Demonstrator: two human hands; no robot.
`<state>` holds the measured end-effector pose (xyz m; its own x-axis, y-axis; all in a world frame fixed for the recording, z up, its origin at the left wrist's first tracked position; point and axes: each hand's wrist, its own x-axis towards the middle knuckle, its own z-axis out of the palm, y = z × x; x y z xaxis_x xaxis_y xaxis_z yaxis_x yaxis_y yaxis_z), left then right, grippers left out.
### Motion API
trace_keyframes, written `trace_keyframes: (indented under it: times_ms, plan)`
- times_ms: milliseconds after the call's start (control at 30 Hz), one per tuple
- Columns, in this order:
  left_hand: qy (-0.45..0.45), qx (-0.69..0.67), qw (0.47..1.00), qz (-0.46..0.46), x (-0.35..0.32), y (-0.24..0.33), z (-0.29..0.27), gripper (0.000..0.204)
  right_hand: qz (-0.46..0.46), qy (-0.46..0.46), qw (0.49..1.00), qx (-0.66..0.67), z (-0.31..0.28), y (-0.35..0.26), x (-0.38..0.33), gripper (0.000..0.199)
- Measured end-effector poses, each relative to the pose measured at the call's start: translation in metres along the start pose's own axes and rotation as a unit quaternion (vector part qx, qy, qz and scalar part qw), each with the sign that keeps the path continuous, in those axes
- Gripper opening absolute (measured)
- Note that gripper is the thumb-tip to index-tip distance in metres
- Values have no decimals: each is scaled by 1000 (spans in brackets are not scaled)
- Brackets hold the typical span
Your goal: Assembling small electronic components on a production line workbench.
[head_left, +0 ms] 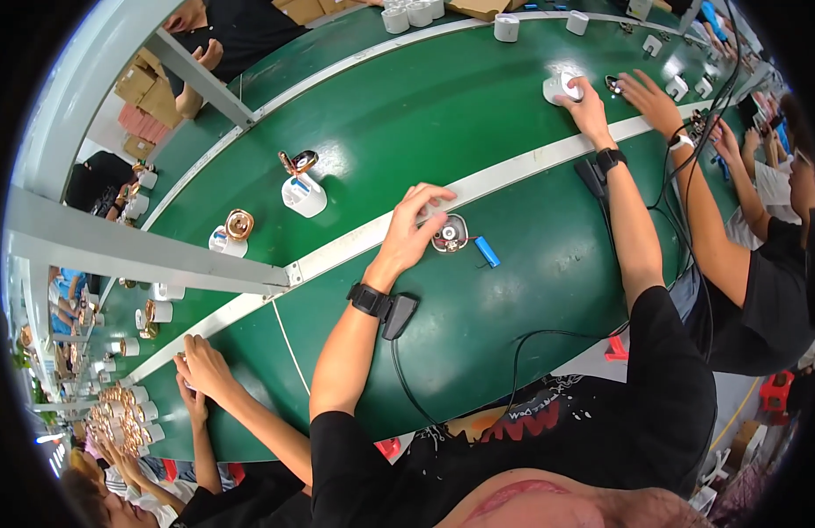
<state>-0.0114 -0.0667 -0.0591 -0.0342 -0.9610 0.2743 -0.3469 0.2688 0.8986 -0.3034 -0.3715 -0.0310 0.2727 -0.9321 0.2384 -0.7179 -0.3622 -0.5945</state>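
Observation:
My right hand [585, 110] reaches over the rail onto the green belt, its fingers wrapped round a white cup-shaped housing [561, 85]. On the near green tabletop, my left hand [409, 231] rests beside a small rounded part [449, 233] with a dark rim and a metallic middle. Its fingers are apart and bent over the rail's edge, with the thumb at the part's side; whether the thumb touches it I cannot tell. A blue cylindrical battery [488, 252] lies to the right of that part, apparently joined to it by a thin wire.
A pale rail [513, 165] divides belt and tabletop. White housings with copper-coloured parts stand on the belt, one [304, 194] at the left. Black cables [522, 339] trail from my wrists. Co-workers' hands work on both sides, one [654, 106] near my right hand. A grey post [143, 242] crosses the left.

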Motion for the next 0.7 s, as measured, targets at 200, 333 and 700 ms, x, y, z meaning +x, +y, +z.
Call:
trace_keyframes:
  times_ms: [200, 333, 700]
  plan:
    - [192, -145, 970, -31, 9, -3, 3, 58, 91, -298, 795, 520, 28, -126, -89, 40]
    - [163, -191, 968, -26, 15, 4, 1, 63, 77, -385, 735, 553, 59, -174, -140, 38]
    - [292, 55, 950, -94, 5, 11, -16, 66, -126, -409, 904, -21, 1, -160, -175, 31]
